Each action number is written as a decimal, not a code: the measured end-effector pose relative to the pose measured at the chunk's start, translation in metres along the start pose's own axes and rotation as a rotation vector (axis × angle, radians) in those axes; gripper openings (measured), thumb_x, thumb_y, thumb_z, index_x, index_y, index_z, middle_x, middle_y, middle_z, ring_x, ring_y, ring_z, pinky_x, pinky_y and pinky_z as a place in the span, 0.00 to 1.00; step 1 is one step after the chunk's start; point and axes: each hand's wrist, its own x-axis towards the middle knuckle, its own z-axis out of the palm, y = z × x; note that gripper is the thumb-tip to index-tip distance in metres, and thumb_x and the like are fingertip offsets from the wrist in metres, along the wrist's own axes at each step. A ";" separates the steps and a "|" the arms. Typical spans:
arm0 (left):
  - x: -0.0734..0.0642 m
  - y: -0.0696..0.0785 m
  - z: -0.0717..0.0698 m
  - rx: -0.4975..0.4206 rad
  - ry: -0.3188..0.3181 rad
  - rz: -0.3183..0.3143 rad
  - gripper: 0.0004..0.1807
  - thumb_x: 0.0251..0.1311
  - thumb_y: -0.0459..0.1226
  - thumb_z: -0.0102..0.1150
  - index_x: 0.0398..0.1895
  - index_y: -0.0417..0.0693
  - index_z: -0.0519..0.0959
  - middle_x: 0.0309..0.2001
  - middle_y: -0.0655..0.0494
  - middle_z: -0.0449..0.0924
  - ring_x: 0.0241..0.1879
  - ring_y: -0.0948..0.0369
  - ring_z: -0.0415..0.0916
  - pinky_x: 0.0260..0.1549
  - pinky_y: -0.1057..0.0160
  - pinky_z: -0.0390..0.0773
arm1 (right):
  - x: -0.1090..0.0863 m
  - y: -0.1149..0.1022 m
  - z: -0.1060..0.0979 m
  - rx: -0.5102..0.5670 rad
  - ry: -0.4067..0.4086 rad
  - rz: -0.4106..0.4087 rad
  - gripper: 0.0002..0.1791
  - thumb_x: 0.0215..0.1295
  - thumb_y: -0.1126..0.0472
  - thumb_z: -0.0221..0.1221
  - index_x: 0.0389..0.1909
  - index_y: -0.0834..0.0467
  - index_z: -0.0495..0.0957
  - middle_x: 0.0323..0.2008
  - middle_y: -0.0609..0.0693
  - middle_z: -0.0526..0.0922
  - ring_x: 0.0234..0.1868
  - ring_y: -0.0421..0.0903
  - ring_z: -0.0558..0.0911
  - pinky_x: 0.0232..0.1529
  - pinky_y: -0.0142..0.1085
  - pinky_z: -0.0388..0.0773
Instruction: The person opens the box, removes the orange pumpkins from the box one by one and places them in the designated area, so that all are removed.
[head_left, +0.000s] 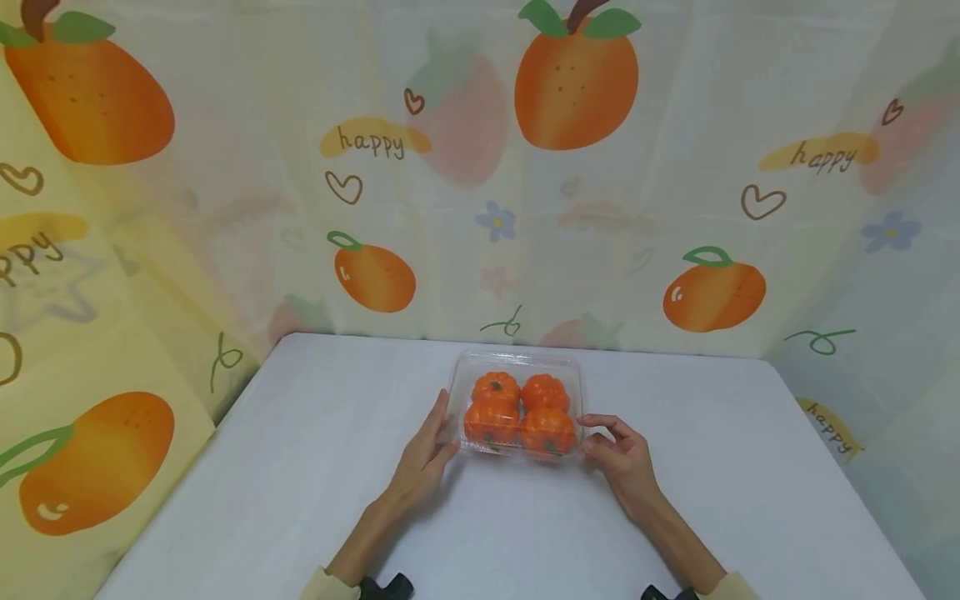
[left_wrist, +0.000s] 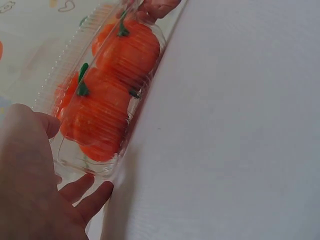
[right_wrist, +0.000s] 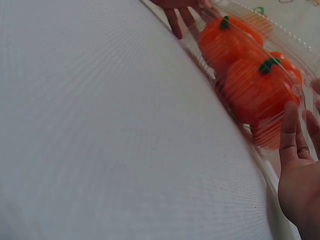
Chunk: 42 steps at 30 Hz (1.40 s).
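A clear plastic clamshell box (head_left: pixel 517 360) stands on the white table, its lid down over several small orange pumpkins (head_left: pixel 547 429) with green stems. Against its left side lies my left hand (head_left: pixel 416 467), fingers stretched along the wall and thumb near the front corner. My right hand (head_left: pixel 626 467) is at the box's right edge, index finger bent slightly and thumb close by. In the left wrist view, fingers (left_wrist: pixel 97 200) reach the box's near end. The right wrist view has fingers (right_wrist: pixel 288 132) upright beside a pumpkin (right_wrist: pixel 257 92), outside the plastic.
The white table (head_left: pixel 300 467) stretches out on both sides of the box and in front of it. Behind it hangs a curtain (head_left: pixel 465 250) printed with fruit and the word happy. Black straps with mounts (head_left: pixel 386 587) sit at both wrists.
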 end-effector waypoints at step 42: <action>0.007 0.009 -0.001 -0.374 0.051 -0.215 0.39 0.56 0.27 0.57 0.69 0.37 0.51 0.70 0.43 0.51 0.67 0.45 0.53 0.55 0.50 0.67 | 0.001 -0.002 0.003 0.068 0.043 0.118 0.13 0.59 0.71 0.55 0.45 0.69 0.69 0.37 0.51 0.75 0.29 0.45 0.78 0.29 0.38 0.80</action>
